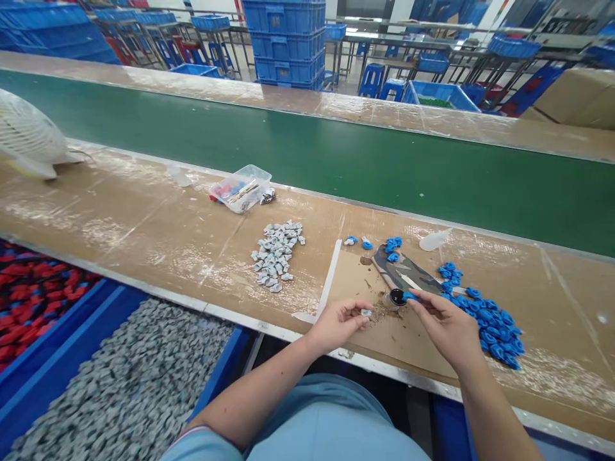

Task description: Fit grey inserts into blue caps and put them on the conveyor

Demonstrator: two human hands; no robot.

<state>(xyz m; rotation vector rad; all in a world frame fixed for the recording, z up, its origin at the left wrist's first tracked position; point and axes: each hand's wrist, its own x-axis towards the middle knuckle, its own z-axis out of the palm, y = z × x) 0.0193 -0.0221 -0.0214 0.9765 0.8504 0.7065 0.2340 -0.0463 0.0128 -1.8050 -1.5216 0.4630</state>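
Observation:
My left hand (pixel 338 323) pinches a small grey metal piece (pixel 366 312) between its fingertips, just above the brown worktop. A little to its right, my right hand (pixel 444 322) holds a small blue plastic part (pixel 409 296) next to a small round black pot (pixel 396 297). A dark flat tray (pixel 408 269) with a white strip on it lies just beyond the pot. A heap of blue plastic parts (pixel 490 320) spreads to the right of my right hand. Left of the hands, farther back, sits a pile of grey metal pieces (pixel 277 255).
A clear plastic box (pixel 240 188) of small items stands farther back, near the green conveyor belt (pixel 336 153). A white fan (pixel 29 137) sits at far left. Blue bins below the worktop edge hold grey pieces (pixel 129 390) and red parts (pixel 33 301). Stacked blue crates (pixel 286 41) stand beyond the belt.

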